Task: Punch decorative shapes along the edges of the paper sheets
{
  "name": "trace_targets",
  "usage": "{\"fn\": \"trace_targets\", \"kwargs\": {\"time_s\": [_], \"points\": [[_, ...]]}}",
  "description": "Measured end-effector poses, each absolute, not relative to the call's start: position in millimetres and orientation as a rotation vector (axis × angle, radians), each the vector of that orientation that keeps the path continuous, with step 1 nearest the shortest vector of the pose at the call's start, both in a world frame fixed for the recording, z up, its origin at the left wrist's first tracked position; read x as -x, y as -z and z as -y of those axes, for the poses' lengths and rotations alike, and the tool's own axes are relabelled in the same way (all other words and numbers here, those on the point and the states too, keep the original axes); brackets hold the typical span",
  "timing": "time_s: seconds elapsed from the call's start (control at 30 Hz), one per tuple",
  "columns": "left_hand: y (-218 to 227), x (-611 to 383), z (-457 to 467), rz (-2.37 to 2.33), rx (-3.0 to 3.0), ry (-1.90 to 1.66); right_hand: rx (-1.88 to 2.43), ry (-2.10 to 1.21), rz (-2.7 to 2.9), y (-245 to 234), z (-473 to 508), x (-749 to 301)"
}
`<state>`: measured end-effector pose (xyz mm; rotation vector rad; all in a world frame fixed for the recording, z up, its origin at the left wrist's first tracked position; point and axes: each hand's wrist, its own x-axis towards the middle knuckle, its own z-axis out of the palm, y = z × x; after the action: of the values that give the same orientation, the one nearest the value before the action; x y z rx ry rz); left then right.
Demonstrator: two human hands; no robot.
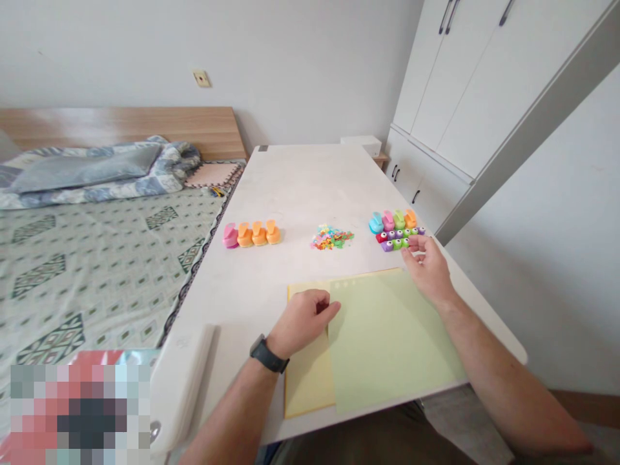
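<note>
My left hand (307,318), with a dark watch (268,354) on its wrist, rests with loosely curled fingers over the left edge of a light green paper sheet (387,342); nothing shows in it. Beneath that sheet lies a yellow sheet (307,381), visible along the left side. My right hand (429,268) reaches past the green sheet to the small craft punches (397,244), set in two rows. Its thumb and index finger close around the punch at the right end of the nearer row. Behind these stand larger punches (388,221) in blue, pink, green and orange.
Colourful paper cutouts (333,237) lie heaped mid-table. One pink and several orange punches (252,234) line up farther left. A long white device (186,381) sits at the table's near left edge. A bed (111,258) adjoins the left side; white cabinets (455,84) stand right.
</note>
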<state>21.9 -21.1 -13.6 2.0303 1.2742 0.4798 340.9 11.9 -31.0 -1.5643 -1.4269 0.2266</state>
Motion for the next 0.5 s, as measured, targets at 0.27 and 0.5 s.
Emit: {"fn": "trace_targets", "kwargs": {"time_s": [0.27,0.5], "points": [[16,-20,23,-1.263,-2.028,-0.493,1.597,-0.287,1.393,23,-18,-349],[14,-21,22,-1.252,-2.023,-0.518,1.694,-0.204,1.651,-6,-61,-369]]}}
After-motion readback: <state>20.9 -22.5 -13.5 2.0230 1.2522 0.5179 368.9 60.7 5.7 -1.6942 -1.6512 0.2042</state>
